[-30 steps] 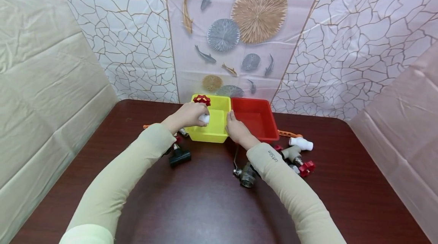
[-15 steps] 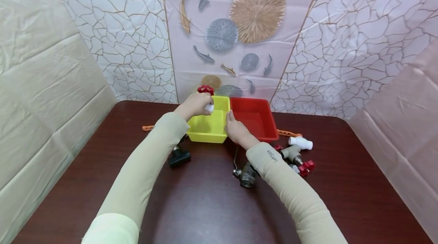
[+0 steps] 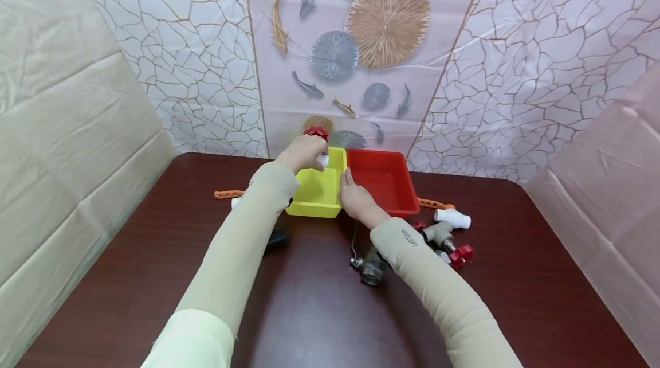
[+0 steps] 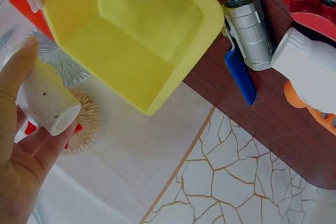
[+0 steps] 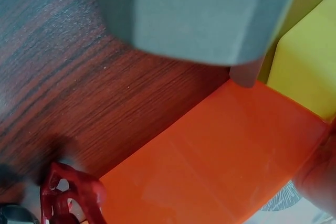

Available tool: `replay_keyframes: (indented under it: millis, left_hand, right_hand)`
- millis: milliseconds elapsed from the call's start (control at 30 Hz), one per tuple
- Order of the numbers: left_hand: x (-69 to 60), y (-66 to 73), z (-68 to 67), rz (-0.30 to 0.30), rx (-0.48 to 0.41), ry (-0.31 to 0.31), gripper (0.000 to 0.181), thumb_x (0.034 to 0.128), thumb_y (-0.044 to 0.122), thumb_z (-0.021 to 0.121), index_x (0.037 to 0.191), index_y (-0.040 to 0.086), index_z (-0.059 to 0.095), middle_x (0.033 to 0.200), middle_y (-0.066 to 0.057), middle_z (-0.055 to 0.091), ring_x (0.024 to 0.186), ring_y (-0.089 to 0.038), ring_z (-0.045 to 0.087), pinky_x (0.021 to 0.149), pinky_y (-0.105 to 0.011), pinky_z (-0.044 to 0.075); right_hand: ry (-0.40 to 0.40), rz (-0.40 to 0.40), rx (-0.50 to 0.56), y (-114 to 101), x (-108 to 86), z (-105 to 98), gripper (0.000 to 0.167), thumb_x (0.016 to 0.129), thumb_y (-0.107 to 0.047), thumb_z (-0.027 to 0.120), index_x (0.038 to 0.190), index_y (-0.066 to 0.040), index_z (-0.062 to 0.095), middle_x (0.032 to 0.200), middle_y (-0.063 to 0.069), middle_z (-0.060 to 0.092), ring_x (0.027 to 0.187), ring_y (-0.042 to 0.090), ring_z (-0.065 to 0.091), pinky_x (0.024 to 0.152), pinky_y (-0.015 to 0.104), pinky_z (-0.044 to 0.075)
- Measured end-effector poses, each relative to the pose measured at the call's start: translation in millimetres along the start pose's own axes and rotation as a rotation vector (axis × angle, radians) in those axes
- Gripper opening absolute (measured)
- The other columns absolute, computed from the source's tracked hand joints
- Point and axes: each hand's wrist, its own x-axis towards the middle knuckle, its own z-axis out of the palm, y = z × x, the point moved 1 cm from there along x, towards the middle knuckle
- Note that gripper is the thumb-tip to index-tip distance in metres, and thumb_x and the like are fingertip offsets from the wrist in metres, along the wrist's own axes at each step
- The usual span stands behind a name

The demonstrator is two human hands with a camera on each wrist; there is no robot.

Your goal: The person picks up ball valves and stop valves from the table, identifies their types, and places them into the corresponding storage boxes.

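In the head view my left hand (image 3: 304, 153) grips a white plastic valve (image 3: 322, 160) with a red handwheel (image 3: 316, 132). It is raised over the back left of the yellow bin (image 3: 311, 210). The left wrist view shows the thumb and fingers around the white body (image 4: 48, 100); red bits of the wheel show behind it. My right hand (image 3: 357, 196) rests on the adjoining rims of the yellow bin and the red bin (image 3: 404, 184), its visible fingers fairly straight. Its grip on the far side is partly hidden.
A metal ball valve (image 3: 372, 267) lies before the bins. At right are a white valve (image 3: 452, 218) and a grey valve (image 3: 439, 233) with a red wheel. A blue-handled metal valve (image 4: 249, 32) and a black fitting (image 3: 275, 240) lie left. A patterned backdrop (image 3: 371, 58) stands behind.
My left hand has lifted the white valve and carried it rightward and back from low over the yellow bin's left side. The right hand stays on the rims.
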Motion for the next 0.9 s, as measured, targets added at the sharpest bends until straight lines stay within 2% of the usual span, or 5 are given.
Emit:
replay_keyframes:
  millis: [133, 267, 500, 667, 900]
  left_hand:
    - [5.5, 0.6, -0.5, -0.013, 0.005, 0.033, 0.032, 0.0770, 0.023, 0.078, 0.104, 0.008, 0.071, 0.108, -0.005, 0.069, 0.103, -0.024, 0.062, 0.092, -0.038, 0.049]
    - [9.2, 2.0, -0.6, -0.024, 0.005, 0.038, 0.032, 0.0762, 0.024, 0.079, 0.103, 0.008, 0.071, 0.107, -0.005, 0.070, 0.102, -0.025, 0.063, 0.091, -0.040, 0.049]
    - [10.6, 0.6, 8.0, -0.050, 0.023, -0.003, 0.032, 0.0758, 0.022, 0.079, 0.103, 0.008, 0.070, 0.106, -0.005, 0.070, 0.101, -0.024, 0.062, 0.091, -0.038, 0.049]
    - [13.9, -0.4, 16.7, -0.038, 0.039, -0.030, 0.029, 0.0762, 0.022, 0.079, 0.101, 0.009, 0.071, 0.104, -0.004, 0.070, 0.098, -0.024, 0.062, 0.090, -0.038, 0.049]
    - [15.4, -4.2, 26.2, -0.031, 0.057, -0.023, 0.030, 0.0758, 0.023, 0.079, 0.101, 0.009, 0.071, 0.103, -0.004, 0.071, 0.098, -0.023, 0.063, 0.091, -0.037, 0.049]
  right_hand:
    - [0.015, 0.004, 0.001, 0, 2.2, -2, 0.059, 0.101, -0.018, 0.039, 0.147, 0.007, 0.014, 0.156, 0.024, 0.009, 0.086, 0.032, 0.065, 0.079, 0.036, 0.055]
    - [0.027, 0.010, 0.003, 1, 2.5, -5, 0.057, 0.101, -0.018, 0.037, 0.147, 0.008, 0.015, 0.155, 0.025, 0.010, 0.111, 0.035, 0.059, 0.091, 0.040, 0.051]
    - [0.025, -0.007, 0.033, -1, 0.4, -3, 0.056, 0.101, -0.015, 0.037, 0.146, 0.010, 0.016, 0.154, 0.027, 0.011, 0.108, 0.037, 0.060, 0.090, 0.041, 0.051]
    - [0.020, -0.014, 0.008, -2, 1.5, 1, 0.055, 0.101, -0.015, 0.036, 0.145, 0.010, 0.016, 0.154, 0.027, 0.011, 0.105, 0.036, 0.062, 0.087, 0.039, 0.053]
    - [0.015, 0.001, -0.004, -2, 2.0, 3, 0.055, 0.101, -0.015, 0.035, 0.146, 0.010, 0.014, 0.154, 0.027, 0.010, 0.118, 0.036, 0.055, 0.091, 0.040, 0.051]
